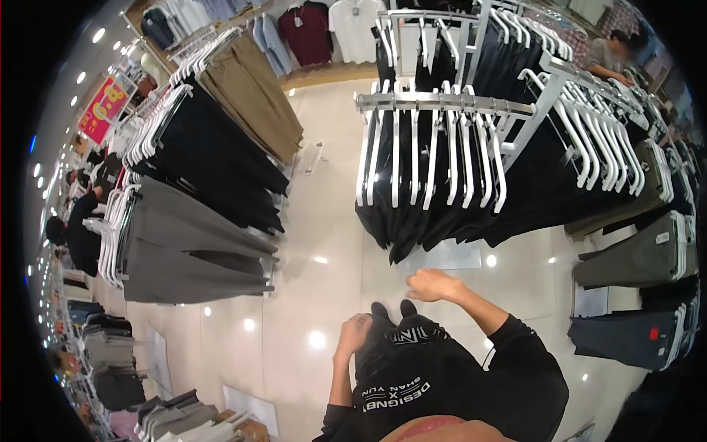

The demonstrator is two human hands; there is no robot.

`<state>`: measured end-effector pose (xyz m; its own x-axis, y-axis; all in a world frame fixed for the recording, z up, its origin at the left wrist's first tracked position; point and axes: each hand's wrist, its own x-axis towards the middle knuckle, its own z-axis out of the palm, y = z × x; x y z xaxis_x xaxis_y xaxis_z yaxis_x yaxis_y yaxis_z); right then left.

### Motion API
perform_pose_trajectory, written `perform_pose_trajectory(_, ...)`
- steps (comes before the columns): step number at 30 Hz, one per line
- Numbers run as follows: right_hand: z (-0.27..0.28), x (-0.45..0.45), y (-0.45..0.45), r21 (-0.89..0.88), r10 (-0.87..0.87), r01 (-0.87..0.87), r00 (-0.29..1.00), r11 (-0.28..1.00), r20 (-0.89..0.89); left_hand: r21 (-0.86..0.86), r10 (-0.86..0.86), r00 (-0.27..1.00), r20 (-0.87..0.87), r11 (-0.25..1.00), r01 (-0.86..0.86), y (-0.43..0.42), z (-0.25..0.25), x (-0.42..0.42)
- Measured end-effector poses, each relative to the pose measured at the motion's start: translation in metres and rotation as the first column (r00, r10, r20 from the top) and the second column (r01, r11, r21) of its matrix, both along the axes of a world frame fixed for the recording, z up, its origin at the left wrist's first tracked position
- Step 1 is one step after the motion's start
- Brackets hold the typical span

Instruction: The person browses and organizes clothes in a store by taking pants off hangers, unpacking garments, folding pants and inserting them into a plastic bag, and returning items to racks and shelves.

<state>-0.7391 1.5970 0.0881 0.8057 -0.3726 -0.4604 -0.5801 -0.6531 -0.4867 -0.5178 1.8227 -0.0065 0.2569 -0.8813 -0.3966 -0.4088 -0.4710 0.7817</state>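
Observation:
My right hand (434,285) is held out in front of my body with its fingers curled in, and nothing shows in it. It is nearest to the black trousers (412,221) that hang on white hangers (451,158) from a metal rail (442,102). A gap of floor lies between the hand and their hems. Low at my left side, my left hand (356,333) is loosely closed against the black fabric of my clothes. What it holds, if anything, is hidden.
Grey trousers (184,247), black trousers (213,155) and khaki trousers (254,92) hang along the left. More trousers (626,261) hang at the right. A loose hanger (315,158) lies on the tiled floor (324,228). Other people are at the far left (81,232) and upper right (610,59).

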Motion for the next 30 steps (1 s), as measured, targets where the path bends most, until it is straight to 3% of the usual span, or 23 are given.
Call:
perform_pose_trajectory(5,-0.030,0.025,0.015,0.105,0.063,-0.074,0.992,0.992,0.107,0.021,0.119,0.992,-0.029,0.993,-0.119,0.029,0.006,-0.009)
perform_pose_trajectory(9,-0.011,0.059,0.022,0.127,0.114,-0.133,0.983,0.983,0.146,0.039,0.167,0.986,-0.009,0.985,-0.167,0.047,0.004,-0.001)
perform_pose_trajectory(12,-0.017,0.092,0.029,0.139,0.136,-0.182,0.947,0.973,0.291,-0.027,0.219,0.976,-0.014,0.975,-0.220,0.063,-0.022,0.015)
perform_pose_trajectory(17,0.010,0.178,0.050,0.330,0.110,-0.192,0.962,0.924,0.251,-0.066,0.355,0.929,-0.109,0.929,-0.363,0.088,-0.002,0.052)
perform_pose_trajectory(19,0.012,0.216,0.066,0.287,0.137,-0.233,0.938,0.929,0.320,-0.139,0.399,0.912,-0.092,0.902,-0.408,0.101,0.007,0.074)
perform_pose_trajectory(25,0.022,0.342,0.134,0.259,0.265,-0.377,0.886,0.889,0.381,-0.164,0.670,0.738,-0.087,0.721,-0.674,0.166,0.013,0.156)
perform_pose_trajectory(30,0.018,0.455,0.196,0.282,0.372,-0.506,0.830,0.815,0.416,-0.218,0.818,0.576,0.002,0.562,-0.798,0.247,-0.003,0.211)
